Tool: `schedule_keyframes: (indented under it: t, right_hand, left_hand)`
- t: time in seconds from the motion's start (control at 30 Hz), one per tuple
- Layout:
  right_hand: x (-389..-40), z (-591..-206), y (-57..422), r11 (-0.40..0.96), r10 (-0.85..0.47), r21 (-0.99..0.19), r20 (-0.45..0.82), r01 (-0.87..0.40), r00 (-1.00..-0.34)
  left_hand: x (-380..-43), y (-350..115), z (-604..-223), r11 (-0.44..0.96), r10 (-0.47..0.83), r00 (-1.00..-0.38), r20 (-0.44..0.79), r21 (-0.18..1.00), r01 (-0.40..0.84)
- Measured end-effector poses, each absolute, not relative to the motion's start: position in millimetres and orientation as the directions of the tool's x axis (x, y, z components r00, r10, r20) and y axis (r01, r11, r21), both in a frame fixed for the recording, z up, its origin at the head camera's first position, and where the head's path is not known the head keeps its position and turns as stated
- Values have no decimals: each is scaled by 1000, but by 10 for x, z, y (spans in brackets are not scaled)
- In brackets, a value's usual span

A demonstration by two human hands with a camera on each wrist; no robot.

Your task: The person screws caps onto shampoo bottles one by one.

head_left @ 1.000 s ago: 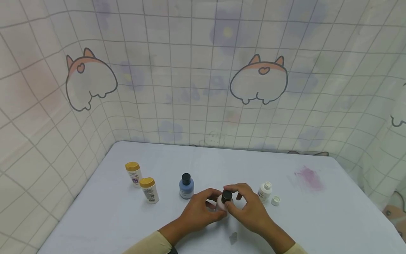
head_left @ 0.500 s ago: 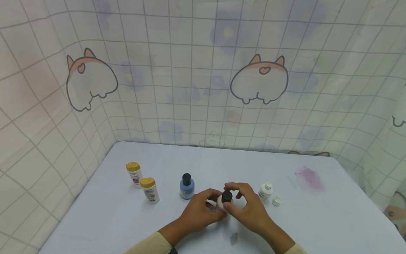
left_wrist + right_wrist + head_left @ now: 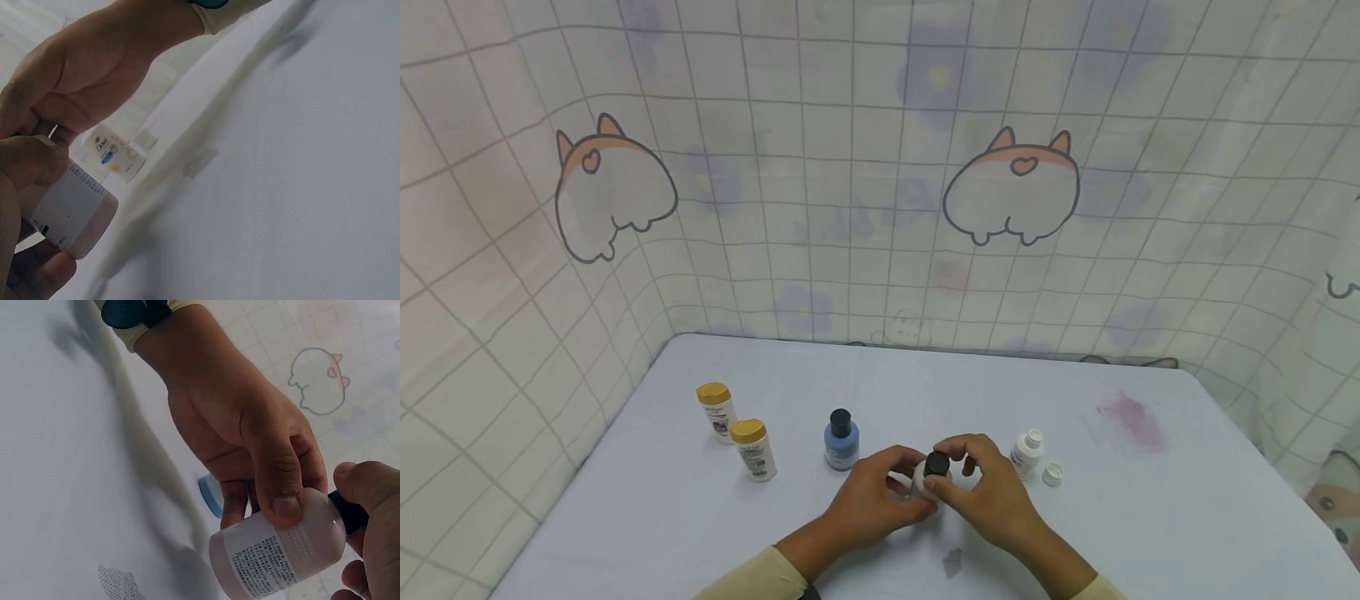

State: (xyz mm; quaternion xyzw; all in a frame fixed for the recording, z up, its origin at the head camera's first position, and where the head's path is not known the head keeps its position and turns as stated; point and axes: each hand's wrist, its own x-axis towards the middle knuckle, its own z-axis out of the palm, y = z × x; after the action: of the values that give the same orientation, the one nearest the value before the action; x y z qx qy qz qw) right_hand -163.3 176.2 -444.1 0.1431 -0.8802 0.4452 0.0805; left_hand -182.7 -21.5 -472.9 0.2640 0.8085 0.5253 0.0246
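A pale pink bottle [image 3: 281, 550] with a printed label is held between my hands at the front middle of the table. My left hand [image 3: 876, 500] grips its body, thumb on one side and fingers on the other. With thumb and forefinger, my right hand [image 3: 992, 500] pinches the black cap [image 3: 936, 463] on top. Just right of that hand stands an open white bottle [image 3: 1027, 457], its small white cap [image 3: 1052, 474] lying beside it. To the left of my left hand is a blue bottle [image 3: 842, 446] with a black cap.
Two white bottles with yellow lids, a nearer one [image 3: 755, 454] and a farther one [image 3: 718, 417], stand at the left of the white table [image 3: 647, 517]. A pink stain [image 3: 1133, 421] marks the right side. A patterned curtain [image 3: 850, 167] hangs behind.
My right thumb and forefinger have shifted slightly around the black cap. The left hand and the pink bottle stay in place.
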Motion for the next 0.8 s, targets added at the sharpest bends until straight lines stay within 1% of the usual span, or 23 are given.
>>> schedule_keyframes:
  t: [0.07,0.13,0.3,0.4,0.63,0.8]
  right_hand:
    - [-1637,-4444,1759,558,-179,-767,262,-317,-948]
    - [-1640,-4448,1765,548,-199,-766,272,-337,-941]
    - [-1644,-4454,1794,520,-273,-737,336,-432,-901]
    - [-1645,-4451,1793,516,-287,-722,362,-462,-887]
    - [-1632,-4466,1766,556,-248,-717,339,-420,-907]
    - [-1639,-4491,1742,559,-230,-704,376,-438,-897]
  left_hand:
    - [-1826,-215,-4734,308,452,-858,243,860,406]
    - [-1826,-217,-4739,307,451,-858,247,860,409]
    - [-1825,-226,-4738,302,455,-857,240,864,403]
    - [-1826,-231,-4735,305,458,-858,232,866,397]
    - [-1833,-240,-4741,321,460,-856,236,855,408]
    - [-1839,-234,-4737,312,464,-853,240,857,411]
